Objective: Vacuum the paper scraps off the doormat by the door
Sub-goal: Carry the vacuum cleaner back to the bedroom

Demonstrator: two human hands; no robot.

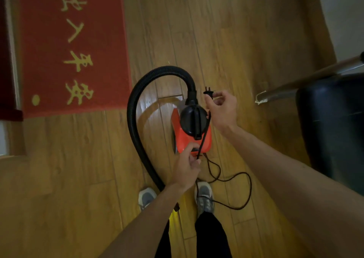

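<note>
Your left forearm (157,208) hides where the hose (136,108) ends. The frame's right edge cuts off the dark seat (334,123), and any paper scraps on the doormat (72,50) are too small to tell.

Your doormat (74,48) at ten o'clock is red with yellow characters and one yellow dot. The vacuum (194,137) at the centre has an orange-red body and a black dome, and its ribbed hose (136,104), cord (244,190) and plug (208,92) are black. The floor (226,41) is honey-brown wood-grain plank. Your shoes (204,196) look grey and white, perhaps; your trousers (210,236) are black.
</note>
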